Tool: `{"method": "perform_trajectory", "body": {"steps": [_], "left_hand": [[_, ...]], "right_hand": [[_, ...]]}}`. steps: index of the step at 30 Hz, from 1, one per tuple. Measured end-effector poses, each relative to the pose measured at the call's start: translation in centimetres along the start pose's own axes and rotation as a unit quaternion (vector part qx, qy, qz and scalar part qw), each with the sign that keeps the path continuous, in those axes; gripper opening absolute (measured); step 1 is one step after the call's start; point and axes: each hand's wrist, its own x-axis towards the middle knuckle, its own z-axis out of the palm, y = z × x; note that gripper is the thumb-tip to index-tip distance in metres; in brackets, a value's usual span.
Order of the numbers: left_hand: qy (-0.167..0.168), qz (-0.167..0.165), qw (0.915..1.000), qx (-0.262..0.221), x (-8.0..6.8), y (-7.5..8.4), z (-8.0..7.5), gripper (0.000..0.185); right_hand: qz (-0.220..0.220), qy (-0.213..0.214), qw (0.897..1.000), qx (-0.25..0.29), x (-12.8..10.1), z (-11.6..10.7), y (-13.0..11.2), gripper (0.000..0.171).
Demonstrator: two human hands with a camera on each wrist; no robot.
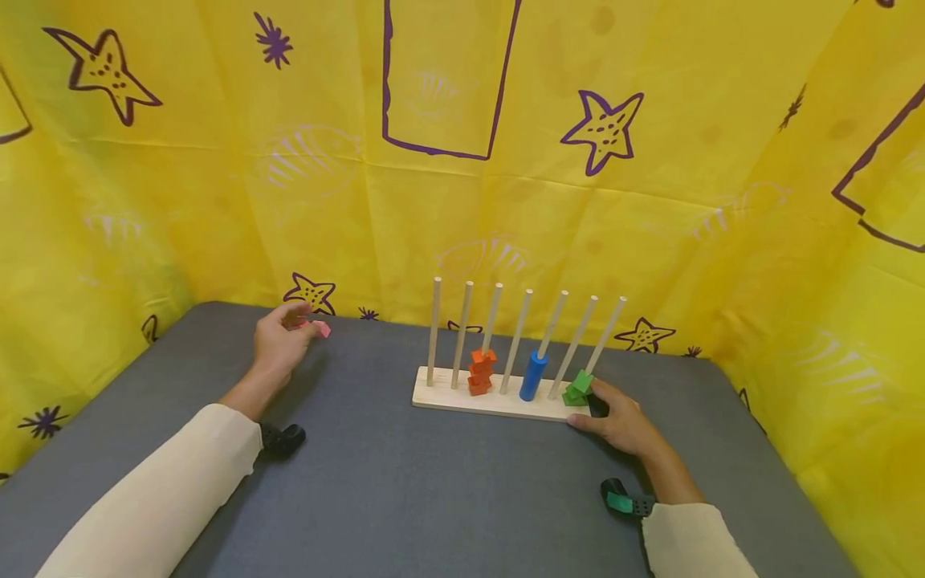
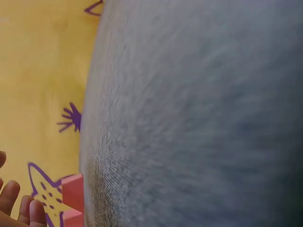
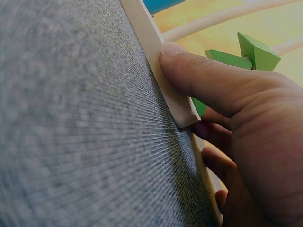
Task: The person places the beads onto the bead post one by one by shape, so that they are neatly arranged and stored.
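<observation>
Now the left hand (image 1: pixel 280 341) pinches a pink block (image 1: pixel 321 328), well left of the peg board (image 1: pixel 499 399); the right hand (image 1: pixel 620 421) grips the board's right end beside the green blocks (image 1: pixel 578 387); keep that end pinned, I'd judge, while threading.

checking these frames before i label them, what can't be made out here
- Left hand, head view: its fingertips hide whether they touch the pink piece.
- Pink piece, left wrist view: cut off by the bottom edge, shape unclear.
- Right hand, head view: hides the wooden base's right end.
- Green pieces, right wrist view: thumb covers their lower part; count unclear.
</observation>
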Motion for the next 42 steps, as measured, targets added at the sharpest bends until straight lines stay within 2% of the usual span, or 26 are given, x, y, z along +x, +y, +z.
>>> {"method": "perform_trajectory", "body": {"steps": [6, 11, 15, 21, 28, 31, 35, 42], "left_hand": [[-0.054, -0.029, 0.9964, 0.059, 1.5, -0.7, -0.6, 0.048], [-0.102, -0.022, 0.9858, 0.132, 2.4, -1.0, -0.8, 0.053], [-0.132, -0.009, 0.9768, 0.169, 2.7, -1.2, -1.0, 0.053], [-0.147, 0.019, 0.9669, 0.208, 2.4, -1.3, -0.5, 0.048], [-0.141, 0.033, 0.9577, 0.249, 2.1, -1.5, 0.4, 0.042], [-0.131, 0.039, 0.9574, 0.254, 1.9, -1.2, 0.8, 0.037], [-0.118, 0.063, 0.9632, 0.233, 1.3, 0.2, 1.4, 0.036], [-0.109, 0.102, 0.9759, 0.16, -0.4, 4.8, 2.3, 0.04]], "right_hand": [[-0.011, 0.003, 1.0, 0.001, 0.2, 0.3, -0.2, 0.082], [-0.003, 0.003, 1.0, 0.001, 0.3, 0.4, -0.3, 0.082], [-0.001, 0.001, 1.0, -0.001, 0.4, 0.4, -0.4, 0.082], [0.001, 0.001, 1.0, -0.002, 0.4, 0.3, -0.4, 0.082], [0.011, 0.0, 1.0, -0.002, 0.3, 0.1, -0.2, 0.083], [0.018, -0.005, 1.0, -0.004, 0.3, 0.1, -0.3, 0.084], [0.021, -0.004, 1.0, -0.004, 0.3, 0.1, -0.3, 0.084], [0.009, 0.003, 1.0, -0.001, 0.0, 0.0, 0.0, 0.082]]}}
